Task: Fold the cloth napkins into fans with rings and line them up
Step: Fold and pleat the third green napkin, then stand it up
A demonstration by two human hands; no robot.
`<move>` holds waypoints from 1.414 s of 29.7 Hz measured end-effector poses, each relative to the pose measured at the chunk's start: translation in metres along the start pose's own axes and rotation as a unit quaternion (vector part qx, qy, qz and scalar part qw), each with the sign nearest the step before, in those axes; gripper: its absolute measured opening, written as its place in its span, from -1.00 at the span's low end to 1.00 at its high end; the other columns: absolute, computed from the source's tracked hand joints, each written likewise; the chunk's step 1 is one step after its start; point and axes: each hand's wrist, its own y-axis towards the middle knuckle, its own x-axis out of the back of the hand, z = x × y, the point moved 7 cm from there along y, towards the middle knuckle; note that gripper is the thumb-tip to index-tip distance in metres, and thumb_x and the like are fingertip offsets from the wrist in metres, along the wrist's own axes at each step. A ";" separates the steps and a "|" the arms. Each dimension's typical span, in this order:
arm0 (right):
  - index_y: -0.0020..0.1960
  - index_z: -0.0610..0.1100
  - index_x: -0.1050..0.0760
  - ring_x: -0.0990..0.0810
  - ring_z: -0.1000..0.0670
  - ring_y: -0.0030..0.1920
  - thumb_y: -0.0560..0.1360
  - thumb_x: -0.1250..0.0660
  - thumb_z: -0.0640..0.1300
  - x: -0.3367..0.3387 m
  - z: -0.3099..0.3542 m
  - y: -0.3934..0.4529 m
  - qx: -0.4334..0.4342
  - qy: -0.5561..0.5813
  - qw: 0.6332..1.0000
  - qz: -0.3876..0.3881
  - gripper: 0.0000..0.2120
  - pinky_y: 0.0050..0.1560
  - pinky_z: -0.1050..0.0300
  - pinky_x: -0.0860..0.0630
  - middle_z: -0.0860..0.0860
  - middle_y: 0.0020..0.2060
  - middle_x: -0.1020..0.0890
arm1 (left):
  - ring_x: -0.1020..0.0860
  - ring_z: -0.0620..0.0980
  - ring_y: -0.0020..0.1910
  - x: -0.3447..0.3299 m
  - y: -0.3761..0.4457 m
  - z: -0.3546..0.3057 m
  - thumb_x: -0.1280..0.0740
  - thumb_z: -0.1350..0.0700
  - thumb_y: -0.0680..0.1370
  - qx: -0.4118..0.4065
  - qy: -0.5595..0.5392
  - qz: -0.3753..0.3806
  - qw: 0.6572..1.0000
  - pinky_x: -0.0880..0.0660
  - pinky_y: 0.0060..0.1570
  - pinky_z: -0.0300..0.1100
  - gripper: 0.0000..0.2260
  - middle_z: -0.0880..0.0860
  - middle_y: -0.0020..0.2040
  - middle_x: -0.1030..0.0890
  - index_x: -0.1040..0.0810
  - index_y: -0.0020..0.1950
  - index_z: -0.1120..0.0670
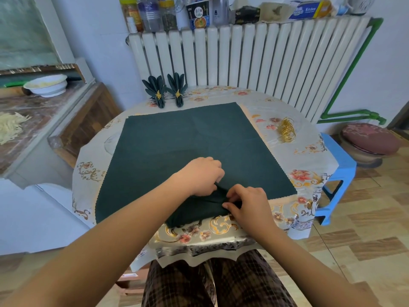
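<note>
A dark green cloth napkin (190, 140) lies spread flat over the small table (294, 156), its near edge gathered into pleats. My left hand (202, 175) pinches the pleated fold from the left. My right hand (249, 202) pinches the same fold from the right, near the table's front edge. Two finished green napkin fans stand side by side at the far left of the table, one (156, 90) to the left of the other (178, 88), each held by a gold ring. A pile of loose gold rings (287, 129) lies on the right side of the table.
A white radiator (254, 56) stands behind the table, with jars and boxes on its top. A blue plastic stool (338, 171) sits at the right. A counter with a white bowl (46, 85) runs along the left. My legs in plaid trousers are under the table's front edge.
</note>
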 end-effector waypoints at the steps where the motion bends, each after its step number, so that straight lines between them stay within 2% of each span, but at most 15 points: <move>1: -0.06 -0.02 -0.51 -0.54 0.07 -0.15 0.39 -0.48 -0.01 0.000 -0.001 -0.001 -0.009 0.006 1.000 -0.008 -0.79 -0.01 0.21 -0.24 0.15 -0.26 -0.63 | -0.46 0.03 0.07 -0.001 -0.008 -0.001 -0.24 0.03 0.58 0.013 -0.004 -0.010 1.000 -0.40 0.11 -0.09 -0.94 0.01 0.09 -0.51 -0.40 -0.02 0.00; 4: 0.11 0.00 -0.46 -0.48 0.07 -0.09 0.41 -0.46 0.00 0.000 -0.004 -0.005 -0.028 0.017 0.999 -0.026 -0.67 0.03 0.27 -0.15 0.16 -0.23 -0.62 | -0.53 0.09 -0.02 -0.016 -0.031 -0.002 -0.13 0.05 0.63 0.062 -0.011 -0.052 0.997 -0.41 -0.03 -0.09 -0.87 0.03 -0.01 -0.58 -0.42 0.07 0.06; 7: 0.27 0.03 -0.46 -0.45 0.06 -0.03 0.43 -0.44 0.02 0.000 -0.003 -0.006 -0.027 0.006 0.999 -0.018 -0.57 0.09 0.29 -0.12 0.16 -0.19 -0.63 | -0.59 0.12 -0.14 -0.033 -0.052 -0.003 -0.17 0.16 0.58 0.086 -0.095 -0.153 0.980 -0.51 0.09 -0.02 -0.85 0.05 -0.14 -0.63 -0.53 -0.03 0.13; 9: 0.21 0.00 -0.54 -0.52 0.04 -0.08 0.41 -0.46 0.00 -0.001 0.000 -0.005 -0.008 -0.022 1.000 -0.019 -0.61 0.08 0.26 -0.15 0.15 -0.22 -0.64 | -0.61 0.10 -0.22 -0.039 -0.061 -0.001 -0.20 0.17 0.50 0.106 -0.135 -0.230 0.958 -0.58 0.02 0.03 -0.84 0.05 -0.22 -0.64 -0.57 -0.15 0.14; 12: -0.04 -0.02 -0.66 -0.59 0.03 -0.27 0.27 -0.58 -0.05 -0.003 0.003 -0.007 0.020 -0.066 0.997 -0.035 -0.72 -0.02 0.22 -0.20 0.15 -0.34 -0.64 | -0.66 0.06 0.00 -0.047 -0.066 -0.003 -0.27 0.20 0.45 0.116 -0.197 -0.265 0.937 -0.54 0.11 0.05 -0.87 0.06 -0.05 -0.69 -0.63 -0.13 0.15; 14: -0.12 -0.03 -0.67 -0.57 0.03 -0.31 0.22 -0.62 -0.07 -0.004 0.004 -0.008 0.023 -0.068 0.996 -0.050 -0.74 -0.06 0.20 -0.18 0.14 -0.37 -0.62 | -0.62 0.05 0.12 -0.051 -0.069 -0.003 -0.27 0.19 0.47 0.116 -0.228 -0.280 0.925 -0.48 0.21 0.04 -0.85 0.06 0.05 -0.68 -0.63 -0.09 0.15; 18: -0.16 -0.04 -0.68 -0.47 -0.01 -0.21 0.20 -0.62 -0.10 -0.003 0.002 -0.009 0.031 -0.067 0.994 -0.076 -0.76 -0.07 0.16 -0.18 0.06 -0.30 -0.53 | -0.60 0.02 0.16 -0.053 -0.072 -0.004 -0.16 0.10 0.51 0.111 -0.234 -0.282 0.924 -0.45 0.26 0.00 -0.73 0.05 0.09 -0.67 -0.64 -0.05 0.14; 21: -0.19 -0.08 -0.68 -0.36 0.03 -0.13 0.20 -0.61 -0.16 -0.004 0.002 -0.008 0.040 -0.036 0.996 -0.074 -0.79 -0.14 0.09 -0.32 0.04 -0.25 -0.53 | -0.60 0.01 0.14 -0.051 -0.072 -0.005 -0.17 0.11 0.50 0.112 -0.235 -0.283 0.923 -0.44 0.27 -0.02 -0.73 0.05 0.07 -0.67 -0.65 -0.07 0.14; 24: -0.22 -0.13 -0.68 -0.46 -0.03 -0.18 0.21 -0.60 -0.23 -0.008 0.004 -0.006 0.060 -0.017 0.997 -0.051 -0.82 -0.18 0.10 -0.41 0.06 -0.28 -0.56 | -0.60 0.01 0.12 -0.049 -0.075 -0.005 -0.17 0.12 0.48 0.109 -0.241 -0.297 0.918 -0.44 0.25 -0.08 -0.74 0.07 0.05 -0.67 -0.64 -0.11 0.16; 26: -0.23 -0.12 -0.67 -0.49 -0.02 -0.24 0.23 -0.59 -0.26 -0.010 0.005 -0.006 0.067 -0.011 0.997 -0.033 -0.84 -0.19 0.14 -0.36 0.07 -0.31 -0.56 | -0.56 -0.01 0.07 -0.047 -0.078 -0.005 -0.17 0.11 0.48 0.113 -0.255 -0.306 0.911 -0.52 0.11 -0.17 -0.76 0.06 -0.01 -0.63 -0.60 -0.13 0.17; 29: -0.24 -0.09 -0.66 -0.52 -0.03 -0.30 0.23 -0.58 -0.28 -0.010 0.005 -0.004 0.066 0.000 0.998 -0.016 -0.82 -0.21 0.15 -0.30 0.07 -0.35 -0.58 | -0.38 -0.11 -0.04 -0.049 -0.078 -0.001 -0.20 -0.02 0.51 0.119 -0.279 -0.289 0.908 -0.41 -0.09 -0.32 -0.77 -0.03 -0.10 -0.45 -0.51 -0.12 0.13; 31: -0.24 -0.08 -0.66 -0.53 -0.04 -0.30 0.24 -0.56 -0.28 -0.009 0.006 -0.003 0.065 0.008 0.998 -0.003 -0.83 -0.22 0.22 -0.26 0.07 -0.36 -0.58 | -0.34 -0.13 -0.07 -0.053 -0.077 0.005 -0.27 -0.04 0.52 0.114 -0.291 -0.266 0.912 -0.31 -0.06 -0.37 -0.80 -0.08 -0.12 -0.41 -0.50 -0.11 0.09; 34: -0.25 -0.07 -0.63 -0.49 -0.01 -0.28 0.28 -0.53 -0.29 -0.010 0.005 -0.003 0.059 0.030 0.998 0.011 -0.84 -0.16 0.31 -0.23 0.08 -0.35 -0.57 | -0.37 -0.11 -0.06 -0.057 -0.075 0.014 -0.40 0.03 0.51 0.109 -0.323 -0.215 0.915 -0.33 -0.02 -0.33 -0.88 -0.08 -0.12 -0.42 -0.51 -0.11 0.05; 39: -0.27 -0.03 -0.62 -0.48 0.05 -0.24 0.31 -0.53 -0.23 -0.007 0.002 0.001 0.047 0.040 0.998 0.022 -0.86 -0.13 0.18 -0.26 0.12 -0.32 -0.57 | -0.37 -0.11 -0.04 -0.049 -0.061 0.021 -0.45 0.00 0.46 0.124 -0.304 -0.106 0.939 -0.25 0.12 -0.18 -0.86 -0.12 -0.14 -0.41 -0.53 -0.19 0.00; 42: -0.22 -0.05 -0.66 -0.46 0.09 -0.16 0.38 -0.50 -0.16 -0.007 0.003 0.010 0.039 0.024 0.995 0.091 -0.96 -0.01 0.13 -0.28 0.14 -0.28 -0.56 | -0.45 -0.12 -0.10 -0.040 -0.045 0.024 -0.49 0.00 0.42 0.128 -0.274 0.015 0.953 -0.26 0.12 -0.16 -0.83 -0.17 -0.26 -0.46 -0.50 -0.24 -0.07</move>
